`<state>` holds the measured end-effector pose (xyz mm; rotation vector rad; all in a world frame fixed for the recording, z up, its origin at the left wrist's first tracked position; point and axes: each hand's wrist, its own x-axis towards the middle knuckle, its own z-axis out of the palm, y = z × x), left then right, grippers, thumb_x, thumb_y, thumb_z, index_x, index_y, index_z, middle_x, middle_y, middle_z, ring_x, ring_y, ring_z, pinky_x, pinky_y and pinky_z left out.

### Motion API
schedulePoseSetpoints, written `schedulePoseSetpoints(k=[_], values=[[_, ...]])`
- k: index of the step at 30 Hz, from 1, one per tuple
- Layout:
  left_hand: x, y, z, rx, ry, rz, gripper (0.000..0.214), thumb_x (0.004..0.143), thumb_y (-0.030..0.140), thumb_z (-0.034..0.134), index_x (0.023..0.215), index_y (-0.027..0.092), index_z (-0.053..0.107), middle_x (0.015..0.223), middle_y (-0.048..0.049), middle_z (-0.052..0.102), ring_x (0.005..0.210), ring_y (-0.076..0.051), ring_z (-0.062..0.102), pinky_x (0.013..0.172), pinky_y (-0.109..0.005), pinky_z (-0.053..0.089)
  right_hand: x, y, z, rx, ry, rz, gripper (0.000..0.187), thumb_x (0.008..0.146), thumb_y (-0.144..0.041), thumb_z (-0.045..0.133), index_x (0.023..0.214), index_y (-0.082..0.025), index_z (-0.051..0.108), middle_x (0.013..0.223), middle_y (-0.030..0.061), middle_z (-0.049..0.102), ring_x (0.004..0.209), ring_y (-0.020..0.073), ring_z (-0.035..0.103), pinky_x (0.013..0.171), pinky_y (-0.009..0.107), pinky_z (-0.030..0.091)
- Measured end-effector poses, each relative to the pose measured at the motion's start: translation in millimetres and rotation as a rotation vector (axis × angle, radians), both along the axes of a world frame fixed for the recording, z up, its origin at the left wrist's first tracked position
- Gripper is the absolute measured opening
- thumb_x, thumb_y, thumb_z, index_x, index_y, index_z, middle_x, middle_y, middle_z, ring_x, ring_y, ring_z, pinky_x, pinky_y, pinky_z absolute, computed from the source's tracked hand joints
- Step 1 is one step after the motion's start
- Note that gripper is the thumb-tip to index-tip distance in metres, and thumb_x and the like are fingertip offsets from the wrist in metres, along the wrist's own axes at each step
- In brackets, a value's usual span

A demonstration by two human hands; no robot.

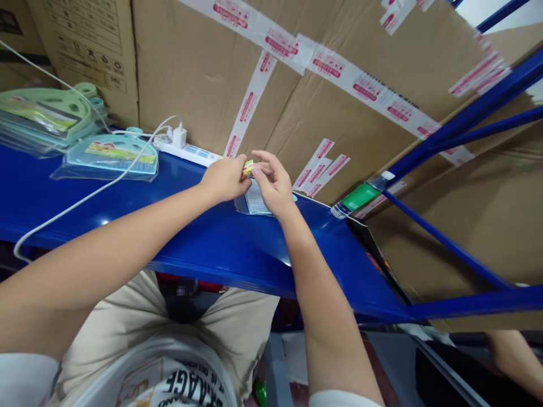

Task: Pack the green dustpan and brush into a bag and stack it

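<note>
– Along the back, what's standing biggest?
– Tall brown cardboard boxes (190, 68), w/ white-and-red printed tape running across. In front, a glossy blue metal tabletop (212, 234) is stretching L to R.
– What's on it?
– Far L, flat pale-blue and green plastic pieces in clear bags (110, 156) are lying nr the boxes. A long white plastic power strip (193, 153) is running along the boxes' base. Over R, a clear plastic bottle w/ green label (360, 195) is lying aslant.
– & the hands?
– L hand (224, 180) is pinching sth small. R hand (275, 189) is hovering just beside, fingers bent & loosely parted; can't tell if it's gripping.
– Under them?
– A small pale-blue bagged item (255, 202) is sitting on the tabletop, partly hidden.
– What's L pinching?
– A tiny yellow-and-red printed slip (248, 167); it's poking out btwn thumb & fingers, nr R thumb.
</note>
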<state>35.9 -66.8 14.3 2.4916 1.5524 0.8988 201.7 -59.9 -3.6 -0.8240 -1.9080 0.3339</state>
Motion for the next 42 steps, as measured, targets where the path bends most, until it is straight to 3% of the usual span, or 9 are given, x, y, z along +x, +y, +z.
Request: schedulePoseSetpoints(k=[4, 10, 20, 31, 42], values=[[-0.2, -1.0, 1.0, -0.022, 0.021, 0.022, 0.037, 0.093, 0.032, 0.055, 0.126, 0.015, 0.064, 0.111, -0.0158, 0.075, 0.108, -0.032, 0.071, 0.088, -0.039, 0.053, -3.7, -6.4, 2.1, -0.012, -0.081, -0.042, 0.022, 0.090, -0.036, 0.069, 0.109, -0.029, 0.077, 0.116, 0.0040, 0.077, 0.115, 0.0238, 0.069, 0.110, 0.045, 0.051], [-1.8, 1.5, -0.8, -0.022, 0.055, 0.029, 0.040, 0.093, 0.039, 0.055, 0.125, 0.016, 0.065, 0.114, -0.0172, 0.075, 0.111, -0.036, 0.070, 0.089, -0.042, 0.053, -5.7, -8.1, 7.2, -0.175, 0.079, -0.085, 0.012, 0.081, -0.029, 0.076, 0.092, -0.026, 0.080, 0.104, 0.0044, 0.079, 0.108, 0.0239, 0.071, 0.105, 0.043, 0.053], [-4.3, 4.0, -0.3, -0.056, 0.113, 0.023, 0.040, 0.090, 0.034, 0.056, 0.124, 0.017, 0.068, 0.116, -0.0161, 0.076, 0.112, -0.036, 0.070, 0.092, -0.044, 0.053, -2.6, -8.0, 8.0, -0.160, 0.003, 0.009, 0.016, 0.077, -0.026, 0.074, 0.092, -0.026, 0.079, 0.105, 0.0017, 0.080, 0.104, 0.0225, 0.072, 0.103, 0.043, 0.054], [-6.3, 9.3, -1.8, -0.055, 0.157, 0.009, 0.039, 0.088, 0.036, 0.058, 0.121, 0.022, 0.073, 0.105, -0.0121, 0.077, 0.110, -0.034, 0.070, 0.091, -0.042, 0.054, 0.5, -8.1, 9.5, -0.211, 0.014, -0.056, 0.016, 0.073, -0.022, 0.077, 0.088, -0.028, 0.081, 0.100, 0.0016, 0.080, 0.107, 0.0249, 0.071, 0.106, 0.048, 0.052], [-17.4, 25.6, -6.6, -0.086, 0.184, 0.038, 0.039, 0.086, 0.032, 0.058, 0.118, 0.023, 0.076, 0.100, -0.0125, 0.078, 0.105, -0.032, 0.072, 0.090, -0.042, 0.056, 37.6, 3.3, 15.2, -0.306, 0.127, -0.094, 0.023, 0.066, -0.028, 0.084, 0.088, -0.023, 0.080, 0.095, 0.0044, 0.079, 0.091, 0.0225, 0.072, 0.092, 0.046, 0.059]])
